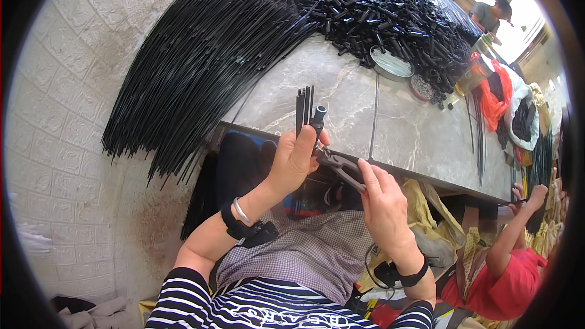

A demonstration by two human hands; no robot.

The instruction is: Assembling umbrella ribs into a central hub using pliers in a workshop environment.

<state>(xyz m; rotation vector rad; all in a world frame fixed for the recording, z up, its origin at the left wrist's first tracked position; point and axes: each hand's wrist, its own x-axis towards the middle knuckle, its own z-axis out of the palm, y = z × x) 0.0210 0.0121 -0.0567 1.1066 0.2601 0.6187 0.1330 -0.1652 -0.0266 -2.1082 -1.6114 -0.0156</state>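
Observation:
Near the table's front edge, my left hand (291, 161) is closed around several thin black rods (302, 109) and a short black tubular part (319, 117), which stick up past the thumb. My right hand (384, 204) grips the dark handles of a pair of pliers (345, 169). The jaws of the pliers meet the lower end of the tubular part at my left fingertips. Fingers hide what exactly lies between the jaws. Both hands are held over my lap, just in front of the table.
A large sheaf of black rods (207, 67) overhangs the grey marbled table (304, 73) at left. Black tubular parts (384, 15) are heaped behind. A round tin (392, 64), a small dish (421, 88) and a red bag (495, 103) stand right. A co-worker in red (509, 274) sits at right.

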